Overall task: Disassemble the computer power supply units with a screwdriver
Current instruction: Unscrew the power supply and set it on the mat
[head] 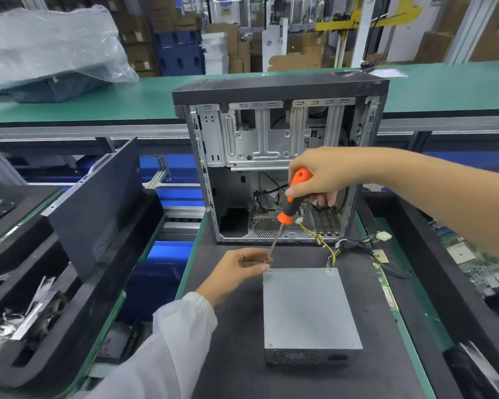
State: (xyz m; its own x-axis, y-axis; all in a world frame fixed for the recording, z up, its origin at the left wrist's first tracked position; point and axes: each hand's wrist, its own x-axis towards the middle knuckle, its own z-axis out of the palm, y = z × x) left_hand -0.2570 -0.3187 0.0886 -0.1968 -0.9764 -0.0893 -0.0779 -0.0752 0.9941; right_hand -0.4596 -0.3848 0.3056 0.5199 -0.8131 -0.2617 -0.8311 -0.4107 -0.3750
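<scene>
A grey metal power supply unit (308, 309) lies flat on the dark work mat (236, 326) in front of me, with its cables (355, 246) trailing off its far edge. My right hand (320, 175) grips the orange and black handle of a screwdriver (290, 205). The shaft slants down to the unit's far left corner. My left hand (238, 273) pinches the shaft tip right at that corner. A small screw hole shows just below the fingers.
An open computer case (280, 156) stands upright just behind the unit. A black side panel (98, 208) leans at the left. Circuit boards (473, 260) lie at the right, and memory sticks (386, 289) along the mat's right edge. A green conveyor (144, 96) runs behind.
</scene>
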